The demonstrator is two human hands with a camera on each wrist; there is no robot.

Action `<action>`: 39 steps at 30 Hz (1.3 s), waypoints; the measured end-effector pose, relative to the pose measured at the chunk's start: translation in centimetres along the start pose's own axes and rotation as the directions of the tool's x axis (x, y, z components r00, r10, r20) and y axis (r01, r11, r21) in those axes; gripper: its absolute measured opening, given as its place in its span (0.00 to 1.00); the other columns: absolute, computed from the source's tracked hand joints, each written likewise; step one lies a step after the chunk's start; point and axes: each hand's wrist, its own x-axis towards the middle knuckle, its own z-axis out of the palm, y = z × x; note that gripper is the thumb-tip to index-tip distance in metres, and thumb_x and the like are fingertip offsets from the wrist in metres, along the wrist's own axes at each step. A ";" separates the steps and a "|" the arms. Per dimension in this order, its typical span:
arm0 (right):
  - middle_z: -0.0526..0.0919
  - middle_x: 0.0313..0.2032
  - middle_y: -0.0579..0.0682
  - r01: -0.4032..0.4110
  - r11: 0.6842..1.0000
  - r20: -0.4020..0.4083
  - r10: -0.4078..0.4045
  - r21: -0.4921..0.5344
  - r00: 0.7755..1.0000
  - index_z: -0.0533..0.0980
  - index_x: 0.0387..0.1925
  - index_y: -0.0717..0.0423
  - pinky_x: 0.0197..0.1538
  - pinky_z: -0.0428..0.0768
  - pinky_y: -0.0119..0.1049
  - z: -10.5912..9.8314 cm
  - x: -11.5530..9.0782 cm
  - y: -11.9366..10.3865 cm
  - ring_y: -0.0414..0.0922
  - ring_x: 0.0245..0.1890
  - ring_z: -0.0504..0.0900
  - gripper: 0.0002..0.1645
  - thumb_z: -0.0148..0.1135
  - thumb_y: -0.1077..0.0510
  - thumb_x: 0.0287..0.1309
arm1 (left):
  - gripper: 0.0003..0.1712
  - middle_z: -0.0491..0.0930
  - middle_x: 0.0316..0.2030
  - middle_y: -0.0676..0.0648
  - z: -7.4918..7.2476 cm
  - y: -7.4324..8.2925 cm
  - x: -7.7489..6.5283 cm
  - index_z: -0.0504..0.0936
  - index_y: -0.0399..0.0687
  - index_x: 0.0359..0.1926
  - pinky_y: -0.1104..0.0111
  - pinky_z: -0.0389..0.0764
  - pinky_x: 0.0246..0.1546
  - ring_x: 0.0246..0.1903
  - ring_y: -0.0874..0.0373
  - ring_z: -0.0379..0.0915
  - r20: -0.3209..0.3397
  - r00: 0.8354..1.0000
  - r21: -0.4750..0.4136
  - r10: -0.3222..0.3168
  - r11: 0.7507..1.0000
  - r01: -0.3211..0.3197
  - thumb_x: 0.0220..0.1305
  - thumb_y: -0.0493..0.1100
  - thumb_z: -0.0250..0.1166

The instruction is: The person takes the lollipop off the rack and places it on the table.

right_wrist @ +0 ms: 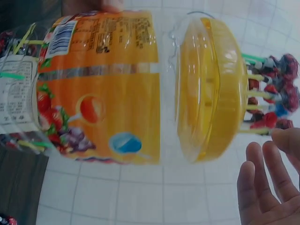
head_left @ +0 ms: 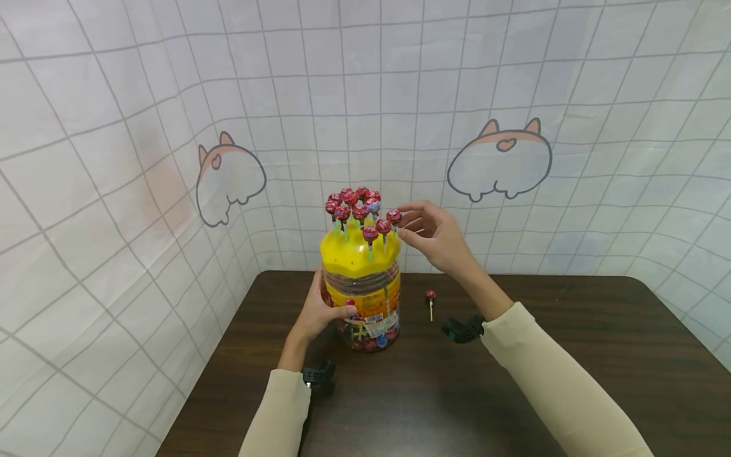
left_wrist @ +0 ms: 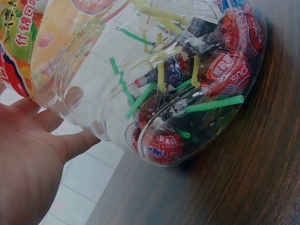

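Observation:
A clear plastic lollipop jar [head_left: 365,298] with a yellow lid [head_left: 356,254] stands upright on the table. Several red-wrapped lollipops [head_left: 349,198] are stuck upright in the lid, and one has a blue wrapper. My left hand [head_left: 320,311] holds the jar's left side, thumb across the front label; its fingers are partly hidden behind the jar. At the lid's right edge, my right hand [head_left: 436,235] has its fingertips beside a lollipop [head_left: 394,216], with a gap between thumb and forefinger. More lollipops [left_wrist: 161,145] lie loose inside the jar.
A single lollipop [head_left: 431,304] lies on the dark wooden table [head_left: 542,374], right of the jar. White grid-patterned cloth [head_left: 354,95] with cartoon animal drawings hangs behind and at both sides. Each wrist carries a black band [head_left: 462,330].

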 end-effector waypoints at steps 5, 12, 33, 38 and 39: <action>0.83 0.46 0.64 0.019 1.000 -0.015 -0.019 -0.001 1.000 0.75 0.62 0.60 0.43 0.85 0.30 0.6 0.4 -0.1 0.58 0.42 0.87 0.25 0.65 0.67 0.64 | 0.54 0.70 0.64 0.46 0.2 -0.2 0.1 0.51 0.60 0.75 0.63 0.80 0.62 0.61 0.53 0.74 0.003 1.000 0.002 0.002 1.000 -0.002 0.58 0.40 0.77; 0.85 0.44 0.65 0.030 1.000 -0.028 -0.030 0.002 0.999 0.75 0.62 0.60 0.41 0.84 0.28 0.8 0.4 0.0 0.59 0.39 0.86 0.25 0.64 0.69 0.63 | 0.54 0.69 0.64 0.46 0.4 -0.3 0.2 0.51 0.61 0.76 0.63 0.80 0.62 0.61 0.52 0.74 0.006 1.000 0.005 0.010 1.000 -0.010 0.58 0.40 0.77; 0.81 0.41 0.64 0.020 0.998 -0.092 -0.014 0.067 0.996 0.75 0.61 0.59 0.33 0.84 0.31 -0.6 -0.3 -0.3 0.45 0.31 0.84 0.26 0.63 0.71 0.62 | 0.53 0.69 0.65 0.46 0.1 -0.3 0.0 0.51 0.62 0.76 0.63 0.79 0.63 0.62 0.53 0.73 0.007 1.000 0.014 0.013 1.000 -0.013 0.60 0.39 0.76; 0.80 0.44 0.67 -0.044 0.997 -0.088 0.050 0.066 0.995 0.74 0.63 0.60 0.36 0.85 0.32 -1.1 -1.5 0.9 0.47 0.33 0.84 0.27 0.63 0.70 0.62 | 0.54 0.68 0.66 0.46 0.0 -0.2 0.0 0.50 0.63 0.76 0.62 0.80 0.63 0.63 0.52 0.73 0.002 1.000 0.019 0.002 1.000 -0.002 0.59 0.38 0.76; 0.80 0.44 0.67 -0.058 0.996 -0.087 0.063 0.060 0.994 0.74 0.63 0.59 0.36 0.85 0.32 -1.2 -1.7 1.1 0.48 0.33 0.85 0.27 0.63 0.70 0.63 | 0.54 0.68 0.65 0.46 0.0 -0.2 -0.1 0.50 0.63 0.76 0.62 0.80 0.63 0.63 0.52 0.73 0.002 1.000 0.019 0.002 1.000 -0.002 0.59 0.38 0.76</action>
